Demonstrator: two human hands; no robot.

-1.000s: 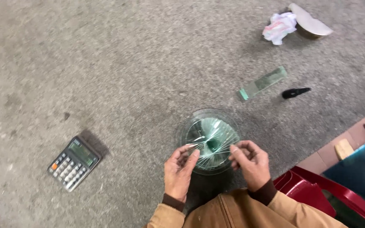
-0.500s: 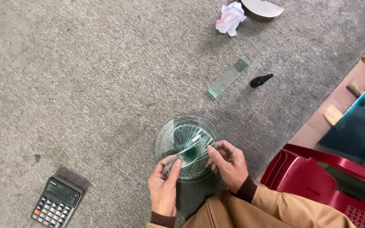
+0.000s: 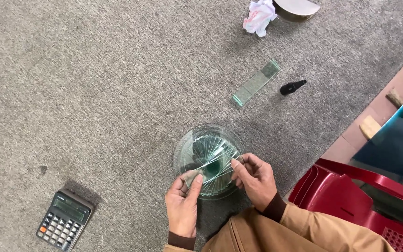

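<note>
Hands, 2: left hand (image 3: 183,205) and right hand (image 3: 256,179), both w/ fingers pinched on the near edge of a fanned glass stack (image 3: 208,161), thumbs on top. Stack sits on grey carpet (image 3: 94,93), centre-low in view, just ahead of the knees; strips spread into a round fan, too many and too overlapped to count. Glass strip (image 3: 256,83), 1, lying flat apart from the fan, upper right. Black bottle (image 3: 292,87), 1, just beside that strip. Calculator (image 3: 65,220), 1, lower left, well apart from the hands. Crumpled cloth (image 3: 259,16), 1, top edge, touching a round dish (image 3: 297,8), 1, partly cut off. Red chair (image 3: 364,200), 1, at right beside the tan sleeve (image 3: 323,228).

Vs 0.5 s ago: same grip on the fan, left thumb now further onto the glass; view shifted a bit, so calculator shows fuller and strip, bottle, cloth sit about the same. Vs 1.0 s ago: whole scene slid up-right in view.
</note>
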